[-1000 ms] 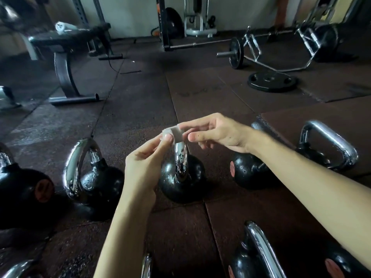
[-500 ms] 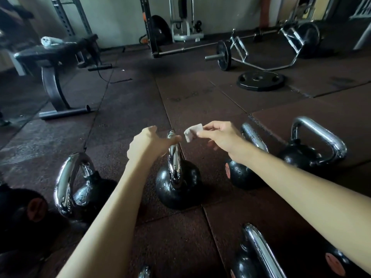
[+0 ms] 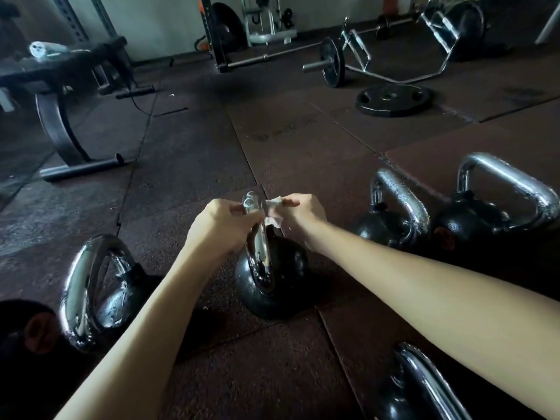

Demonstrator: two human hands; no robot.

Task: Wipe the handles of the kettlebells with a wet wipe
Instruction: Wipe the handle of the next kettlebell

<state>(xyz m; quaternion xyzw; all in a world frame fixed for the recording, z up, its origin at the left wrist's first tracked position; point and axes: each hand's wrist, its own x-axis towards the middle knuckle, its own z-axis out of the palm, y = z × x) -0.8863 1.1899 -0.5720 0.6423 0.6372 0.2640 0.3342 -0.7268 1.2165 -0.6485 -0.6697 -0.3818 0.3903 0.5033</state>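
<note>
The middle kettlebell (image 3: 272, 286) stands on the floor (image 3: 288, 147). The left hand (image 3: 222, 224) clenches fingers round its handle (image 3: 257, 237); the right hand (image 3: 303, 215) pinches the wipe (image 3: 274, 214) against the handle's right side.

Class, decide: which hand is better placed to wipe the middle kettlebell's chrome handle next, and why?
Probably right. The right hand pinches the crumpled white wet wipe beside the top of the shiny chrome handle; the left hand only grips that handle.

Black kettlebell (image 3: 272, 286), chrome handle (image 3: 257, 234), white wipe (image 3: 273, 211).
</note>
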